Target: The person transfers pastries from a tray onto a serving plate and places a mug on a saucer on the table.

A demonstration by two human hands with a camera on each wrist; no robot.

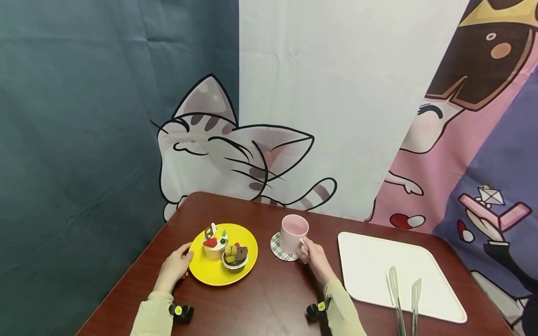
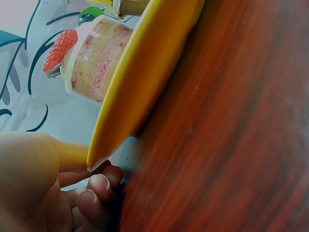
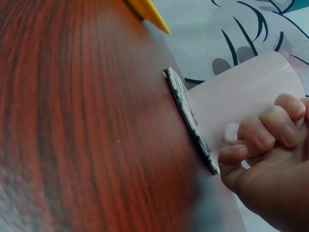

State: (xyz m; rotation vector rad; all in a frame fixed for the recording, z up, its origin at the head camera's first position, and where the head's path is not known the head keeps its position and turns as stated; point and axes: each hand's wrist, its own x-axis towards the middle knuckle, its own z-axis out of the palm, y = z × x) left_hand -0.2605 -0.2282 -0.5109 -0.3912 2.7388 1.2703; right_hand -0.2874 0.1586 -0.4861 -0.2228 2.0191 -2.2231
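Note:
My left hand [image 1: 173, 268] pinches the left rim of a round yellow plate [image 1: 245, 240], thumb at the edge and fingers curled beneath it in the left wrist view. On the plate sit a strawberry-topped layered cake [image 2: 99, 60] and a cupcake [image 1: 235, 262] with brown and yellow toppings in a pale wrapper. To the right, a pink mug [image 1: 290, 238] stands upright on a round checked coaster [image 1: 275, 248]. My right hand [image 1: 315, 260] grips the mug's handle, its fingers curled through and around it in the right wrist view.
A white rectangular tray [image 1: 374, 261] lies on the right of the brown wooden table [image 1: 252, 303]. Metal tongs [image 1: 400, 313] rest across its near edge. Behind the table hangs a printed cloth backdrop [image 1: 336, 93] with a cartoon cat.

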